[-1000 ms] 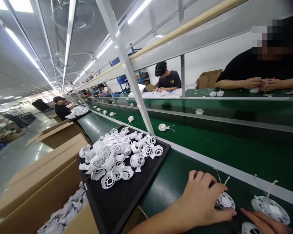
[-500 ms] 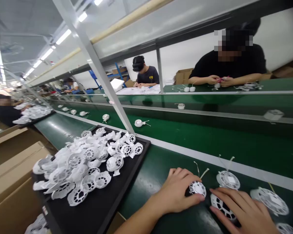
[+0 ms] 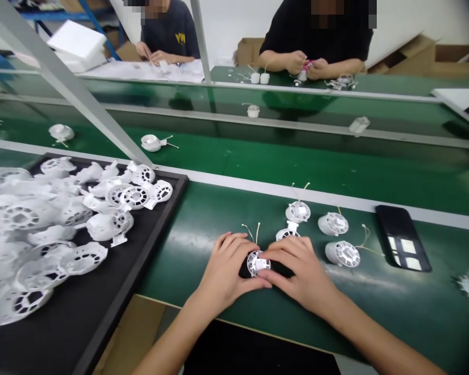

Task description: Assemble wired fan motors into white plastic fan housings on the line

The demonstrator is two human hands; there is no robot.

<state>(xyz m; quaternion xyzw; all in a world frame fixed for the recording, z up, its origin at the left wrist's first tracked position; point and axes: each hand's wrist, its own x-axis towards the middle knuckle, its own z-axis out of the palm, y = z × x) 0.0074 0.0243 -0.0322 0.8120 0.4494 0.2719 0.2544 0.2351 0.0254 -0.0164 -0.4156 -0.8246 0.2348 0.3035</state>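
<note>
My left hand [image 3: 226, 268] is closed around a small white round plastic part [image 3: 251, 264] with a spoked face and two thin wires sticking up. From the other side, the fingertips and thumb of my right hand [image 3: 307, 271] pinch at the same part, near a small white square piece on its face. Just behind my right hand lies a white slotted housing [image 3: 287, 234], partly hidden by the fingers. Other wired round parts stand close by: one [image 3: 298, 211] behind that housing, and two more [image 3: 333, 223] [image 3: 343, 253] to its right.
A black tray [image 3: 140, 265] heaped with white slotted housings [image 3: 21, 216] takes up the left. A black phone [image 3: 402, 237] lies at the right. Beyond a pale rail, a green conveyor [image 3: 226, 156] carries white parts. Two co-workers handle small items across the line.
The view has swung to the right and down. My right hand has left the slotted housing and come over to the round part in my left hand.
</note>
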